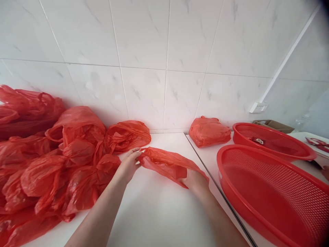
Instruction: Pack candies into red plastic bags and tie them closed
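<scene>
A red plastic bag (167, 164) is held up over the white table (159, 216), its mouth spread sideways. My left hand (130, 164) pinches the left end of its rim between thumb and fingers. On the other side, my right hand (195, 180) reaches into the mouth, and the plastic hides its fingers. Behind the held bag, a crumpled red bag (130, 135) lies against the wall. A heap of full, knotted red bags (51, 168) sits close to my left forearm.
Right of the table seam stand a large red mesh basket (257, 181) and a second red basket (272, 137) with a small item inside. A filled red bag (209, 132) rests by the wall. Another person's hand (326, 172) shows at the right edge, near a cardboard box (276, 126).
</scene>
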A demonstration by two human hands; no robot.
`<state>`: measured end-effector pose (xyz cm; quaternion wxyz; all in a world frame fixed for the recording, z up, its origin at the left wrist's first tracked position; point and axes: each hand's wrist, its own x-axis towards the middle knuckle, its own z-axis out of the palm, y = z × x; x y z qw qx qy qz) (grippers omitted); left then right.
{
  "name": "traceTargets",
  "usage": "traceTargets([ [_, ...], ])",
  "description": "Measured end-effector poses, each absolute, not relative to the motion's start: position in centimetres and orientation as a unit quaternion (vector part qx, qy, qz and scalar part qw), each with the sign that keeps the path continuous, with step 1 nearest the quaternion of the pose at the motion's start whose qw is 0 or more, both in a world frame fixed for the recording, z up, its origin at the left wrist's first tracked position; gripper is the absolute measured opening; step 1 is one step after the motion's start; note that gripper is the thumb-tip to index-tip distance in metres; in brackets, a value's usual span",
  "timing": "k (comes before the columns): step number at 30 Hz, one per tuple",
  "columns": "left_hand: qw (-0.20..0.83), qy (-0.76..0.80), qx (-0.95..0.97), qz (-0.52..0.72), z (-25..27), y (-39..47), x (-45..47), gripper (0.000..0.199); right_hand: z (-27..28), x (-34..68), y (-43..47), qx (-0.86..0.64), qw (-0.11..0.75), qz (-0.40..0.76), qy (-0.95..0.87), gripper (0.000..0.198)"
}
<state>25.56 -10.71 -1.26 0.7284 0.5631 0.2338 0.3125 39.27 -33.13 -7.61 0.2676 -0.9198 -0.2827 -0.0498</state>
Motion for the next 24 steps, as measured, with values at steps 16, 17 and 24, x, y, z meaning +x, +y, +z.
traceTargets([
  [16,0.123,0.034,0.989,0.076,-2.8,-12.1,28.0,0.056,-5.1,36.9,-36.0,-0.879,0.200,0.160,-0.402,0.094],
  [17,0.110,0.034,0.992,0.059,-2.9,-11.6,27.7,0.059,-4.9,37.1,-36.1,-0.875,0.213,0.174,-0.398,0.091],
  [24,0.059,0.003,0.998,0.030,-1.7,-14.4,25.9,0.035,-4.8,38.2,-34.8,-0.871,0.353,0.053,-0.336,0.018],
])
